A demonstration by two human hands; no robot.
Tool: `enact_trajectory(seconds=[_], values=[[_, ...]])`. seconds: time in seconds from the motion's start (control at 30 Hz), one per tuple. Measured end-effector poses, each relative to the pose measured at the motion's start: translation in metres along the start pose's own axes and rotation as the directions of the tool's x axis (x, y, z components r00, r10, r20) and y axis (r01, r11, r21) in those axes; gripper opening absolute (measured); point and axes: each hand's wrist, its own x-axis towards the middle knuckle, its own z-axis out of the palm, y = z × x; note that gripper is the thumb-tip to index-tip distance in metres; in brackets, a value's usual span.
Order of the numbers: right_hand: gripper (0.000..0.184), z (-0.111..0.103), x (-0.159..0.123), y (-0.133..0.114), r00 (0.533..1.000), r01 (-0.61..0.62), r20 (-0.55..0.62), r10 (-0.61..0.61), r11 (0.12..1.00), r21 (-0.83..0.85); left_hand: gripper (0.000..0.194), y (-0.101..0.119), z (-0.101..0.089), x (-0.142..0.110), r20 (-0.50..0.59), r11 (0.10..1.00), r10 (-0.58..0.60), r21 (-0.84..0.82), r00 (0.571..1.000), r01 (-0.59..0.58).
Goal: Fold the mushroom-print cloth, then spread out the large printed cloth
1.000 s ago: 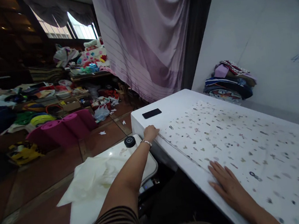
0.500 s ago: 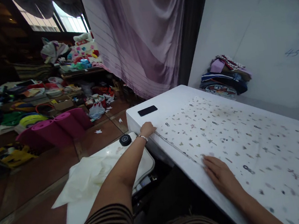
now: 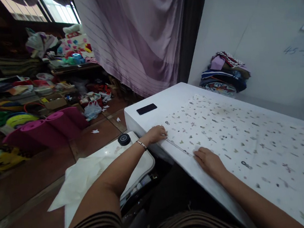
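Observation:
A white cloth with small printed motifs [image 3: 243, 144] lies spread over a white table [image 3: 167, 103]. My left hand [image 3: 156, 134] rests on the cloth's near edge at the table's front left, fingers curled down onto the hem. My right hand [image 3: 208, 160] lies on the same edge a little to the right, fingers bent and pressing the cloth. A thin dark seam line [image 3: 179, 147] runs between the two hands. A silver bracelet [image 3: 141, 144] is on my left wrist.
A black phone [image 3: 146, 109] lies on the table's far left corner. A white stool with a black round object [image 3: 123, 139] and pale fabric [image 3: 85, 180] stands left of the table. Folded clothes [image 3: 223, 74] are stacked by the wall. Pink rolled mats [image 3: 46, 128] and clutter cover the floor.
My right hand slid left along the cloth's edge towards my left hand and its fingers curled. My left hand shifted slightly right along the hem. The camera view turned a little.

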Motion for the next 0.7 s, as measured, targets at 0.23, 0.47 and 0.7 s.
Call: enact_trajectory(seconds=[0.23, 0.47, 0.7], values=[[0.028, -0.004, 0.001, -0.005, 1.000, 0.009, 0.005, -0.009, 1.000, 0.010, 0.016, 0.011, -0.007, -0.004, 0.091, 0.998, 0.010, -0.068, 0.996, -0.004], [0.034, -0.007, 0.005, -0.012, 1.000, 0.024, -0.020, -0.024, 1.000, 0.007, 0.018, 0.015, -0.002, -0.007, 0.084, 0.996, 0.084, -0.050, 0.993, -0.080], [0.037, -0.008, 0.005, -0.012, 0.998, 0.042, -0.048, -0.040, 0.998, 0.051, 0.028, 0.013, 0.004, -0.012, 0.074, 0.997, 0.066, 0.030, 0.995, -0.068]])
